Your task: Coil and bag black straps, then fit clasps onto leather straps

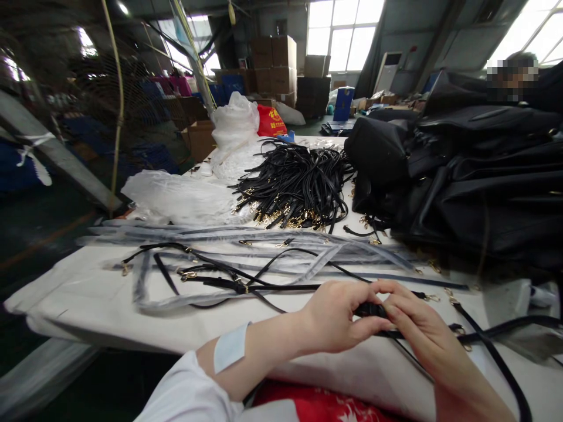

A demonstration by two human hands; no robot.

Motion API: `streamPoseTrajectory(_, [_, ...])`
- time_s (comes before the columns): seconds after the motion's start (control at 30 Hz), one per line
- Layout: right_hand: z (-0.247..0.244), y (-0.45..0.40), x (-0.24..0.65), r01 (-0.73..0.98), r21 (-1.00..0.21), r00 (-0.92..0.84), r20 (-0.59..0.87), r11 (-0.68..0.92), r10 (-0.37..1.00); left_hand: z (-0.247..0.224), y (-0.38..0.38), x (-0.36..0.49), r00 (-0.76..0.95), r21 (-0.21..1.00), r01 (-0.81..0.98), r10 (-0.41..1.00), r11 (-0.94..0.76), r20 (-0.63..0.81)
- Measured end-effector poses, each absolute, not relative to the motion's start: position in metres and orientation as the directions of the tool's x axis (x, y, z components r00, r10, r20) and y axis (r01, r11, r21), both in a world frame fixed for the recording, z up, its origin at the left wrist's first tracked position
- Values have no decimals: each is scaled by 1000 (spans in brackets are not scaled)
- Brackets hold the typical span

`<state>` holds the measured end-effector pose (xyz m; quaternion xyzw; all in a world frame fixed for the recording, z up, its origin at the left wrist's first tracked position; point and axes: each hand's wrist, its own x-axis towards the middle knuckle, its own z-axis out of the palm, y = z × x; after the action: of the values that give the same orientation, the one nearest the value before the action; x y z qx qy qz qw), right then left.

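Observation:
My left hand (336,316) and my right hand (409,322) meet over the front of the table. Between their fingertips they pinch a black strap (370,309), and part of it is covered by the fingers. One length of strap runs out to the left past my left wrist, lying on the table with gold clasps (189,274) near its end. To the right of my right hand, more black strap (488,357) with gold clips crosses the table edge. Just beyond my hands lie several straps in clear plastic sleeves (325,264).
A large heap of black straps with gold clasps (303,181) lies mid-table. Crumpled clear plastic (180,196) is at its left, and black bags (475,170) pile up at the right. Behind stand cardboard boxes (275,64). A person (512,76) is at the far right.

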<state>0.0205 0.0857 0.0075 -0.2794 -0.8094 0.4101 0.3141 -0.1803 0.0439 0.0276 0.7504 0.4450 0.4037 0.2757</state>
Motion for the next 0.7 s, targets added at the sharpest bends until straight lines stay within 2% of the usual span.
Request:
streamPoseTrajectory(0.13, [9,84,18,174,-828,-632,321,533,706,26,44,-179,247,785,453,906,-422,344])
streamPoseTrajectory(0.3, [11,83,11,230,-792,-614,333,566,715,21,48,-180,208,807,428,914,-406,349])
streamPoseTrajectory(0.47, [9,84,15,286,-803,-576,292,523,763,20,47,-181,156,868,307,921,-390,358])
streamPoseTrajectory(0.7, [7,86,17,270,-842,-487,299,467,821,25,45,-179,98,900,261,937,-350,336])
